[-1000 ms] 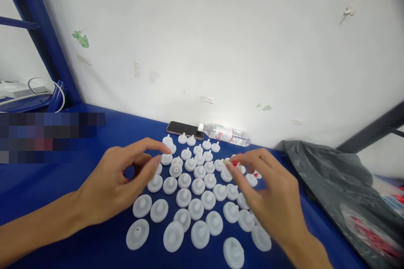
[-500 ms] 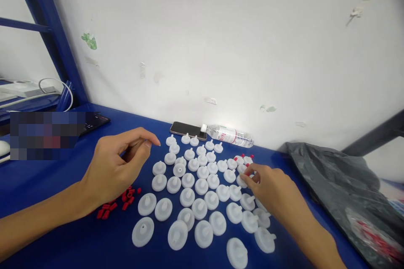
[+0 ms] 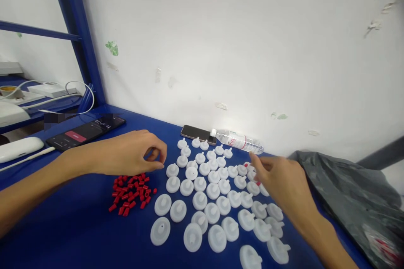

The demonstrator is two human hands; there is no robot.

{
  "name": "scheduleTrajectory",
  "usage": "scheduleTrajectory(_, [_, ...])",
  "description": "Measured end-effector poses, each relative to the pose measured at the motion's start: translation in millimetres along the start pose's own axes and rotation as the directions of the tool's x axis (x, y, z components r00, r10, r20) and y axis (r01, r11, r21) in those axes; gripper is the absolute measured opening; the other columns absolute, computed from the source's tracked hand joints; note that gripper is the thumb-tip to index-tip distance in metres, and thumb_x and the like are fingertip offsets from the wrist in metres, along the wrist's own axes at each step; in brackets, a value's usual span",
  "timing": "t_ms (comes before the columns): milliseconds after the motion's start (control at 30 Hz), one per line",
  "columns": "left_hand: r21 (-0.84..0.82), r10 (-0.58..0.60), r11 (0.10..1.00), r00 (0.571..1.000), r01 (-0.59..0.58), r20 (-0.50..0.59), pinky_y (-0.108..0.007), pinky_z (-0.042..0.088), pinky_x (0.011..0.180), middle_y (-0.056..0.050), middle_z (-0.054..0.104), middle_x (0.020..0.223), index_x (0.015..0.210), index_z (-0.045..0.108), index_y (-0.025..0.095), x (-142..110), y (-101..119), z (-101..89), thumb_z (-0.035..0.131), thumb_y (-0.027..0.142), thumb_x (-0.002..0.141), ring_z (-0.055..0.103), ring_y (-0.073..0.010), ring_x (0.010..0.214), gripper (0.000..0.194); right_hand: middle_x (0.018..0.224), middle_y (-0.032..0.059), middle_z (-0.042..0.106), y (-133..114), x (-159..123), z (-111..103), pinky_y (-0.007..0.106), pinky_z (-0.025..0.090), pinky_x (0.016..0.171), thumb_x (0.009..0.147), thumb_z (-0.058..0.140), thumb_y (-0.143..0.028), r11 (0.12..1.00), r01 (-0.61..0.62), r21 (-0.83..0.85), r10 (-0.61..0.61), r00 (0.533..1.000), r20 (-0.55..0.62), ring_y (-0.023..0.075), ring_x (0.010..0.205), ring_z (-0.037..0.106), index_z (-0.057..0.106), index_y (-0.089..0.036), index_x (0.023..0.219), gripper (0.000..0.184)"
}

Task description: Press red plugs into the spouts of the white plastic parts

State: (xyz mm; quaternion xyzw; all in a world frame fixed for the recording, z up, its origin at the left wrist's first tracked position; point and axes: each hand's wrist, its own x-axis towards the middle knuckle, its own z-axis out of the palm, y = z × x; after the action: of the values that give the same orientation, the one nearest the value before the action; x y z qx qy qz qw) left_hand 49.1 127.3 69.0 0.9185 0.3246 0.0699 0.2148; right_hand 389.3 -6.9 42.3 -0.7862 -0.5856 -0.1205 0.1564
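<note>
Many white round plastic discs with short central stems [image 3: 200, 200] lie spread over the blue tabletop. My left hand [image 3: 139, 151] hovers at the left edge of the discs, above a pile of small red caps [image 3: 131, 191]. Its thumb and fingers curl together in a pinch; anything between them is hidden. My right hand [image 3: 280, 180] is over the right-hand discs, with thumb and forefinger stretched forward and nothing visible in them. Red caps sit on a few stems beside it, partly covered by the hand.
Along the wall lie a dark phone [image 3: 197, 134] and a clear water bottle [image 3: 240, 139] on its side. A second phone [image 3: 86, 132] with a lit timer is at the left, near a white device [image 3: 20, 149] and cables. A grey plastic bag [image 3: 344, 189] covers the right side.
My right hand has come up off a disc, and its fingers have straightened. My left hand's fingers have curled closer together, and more of the red pile shows. The view has shifted left.
</note>
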Motion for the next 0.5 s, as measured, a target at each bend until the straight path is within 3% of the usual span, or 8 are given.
scheduleTrajectory(100, [-0.01, -0.044, 0.999, 0.991, 0.046, 0.126, -0.025, 0.044, 0.06, 0.0, 0.072, 0.082, 0.085, 0.081, 0.03, -4, -3, 0.2, 0.076, 0.045, 0.084, 0.064, -0.0172, 0.07, 0.015, 0.061, 0.0115, 0.073, -8, 27, 1, 0.038, 0.046, 0.064, 0.106, 0.043, -0.05, 0.999, 0.016, -0.037, -0.014, 0.999, 0.045, 0.0288, 0.063, 0.071, 0.075, -0.022, 0.071, 0.055])
scheduleTrajectory(267, [0.052, -0.084, 0.996, 0.974, 0.074, 0.21, -0.026, 0.045, 0.062, -0.002, 0.074, 0.086, 0.085, 0.081, 0.03, -5, 1, 14.8, 0.077, 0.041, 0.083, 0.068, -0.0214, 0.079, 0.012, 0.085, 0.0115, 0.08, -13, 64, 17, 0.043, 0.052, 0.082, 0.1, 0.064, -0.037, 0.997, 0.007, -0.083, 0.006, 0.987, 0.161, 0.0292, 0.083, 0.074, 0.079, -0.018, 0.106, 0.025])
scheduleTrajectory(367, [0.065, -0.063, 0.997, 0.975, 0.051, 0.214, -0.028, 0.046, 0.065, -0.003, 0.075, 0.085, 0.085, 0.081, 0.03, -5, 3, 19.2, 0.076, 0.036, 0.083, 0.07, -0.0232, 0.084, 0.009, 0.101, 0.0086, 0.077, -13, 73, 34, 0.046, 0.057, 0.091, 0.098, 0.072, -0.041, 0.997, 0.013, -0.072, 0.007, 0.962, 0.272, 0.0252, 0.095, 0.073, 0.074, -0.016, 0.111, 0.028])
scheduleTrajectory(500, [0.049, -0.043, 0.998, 0.969, 0.032, 0.242, -0.028, 0.044, 0.058, -0.003, 0.077, 0.085, 0.085, 0.082, 0.028, -6, 3, 19.5, 0.069, 0.035, 0.088, 0.07, -0.0204, 0.073, 0.015, 0.124, 0.0073, 0.07, -10, 74, 50, 0.043, 0.061, 0.091, 0.103, 0.068, -0.042, 0.998, 0.04, 0.038, -0.051, 0.934, 0.354, 0.0206, 0.104, 0.071, 0.067, -0.018, 0.125, 0.033])
